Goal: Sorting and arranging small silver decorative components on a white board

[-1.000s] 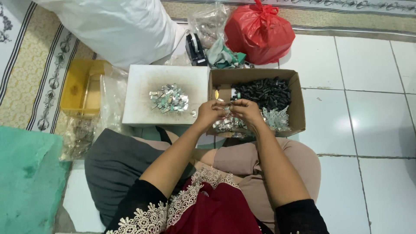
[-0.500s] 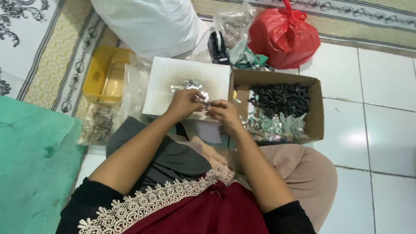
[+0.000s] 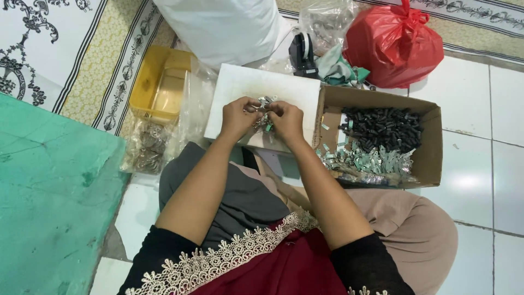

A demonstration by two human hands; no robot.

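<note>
1. Small metal clips (image 3: 263, 109) are pinched between both hands over the white tray (image 3: 240, 90).
2. Left hand (image 3: 238, 117) and right hand (image 3: 286, 120): fingers clenched on the clips.
3. Cardboard box (image 3: 431, 147) of black and silver parts is seen beside the tray.

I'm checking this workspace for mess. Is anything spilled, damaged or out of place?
Nothing stands out. The small metal pieces and black parts stay inside the cardboard box. Left hand and right hand meet over the white tray.
</note>
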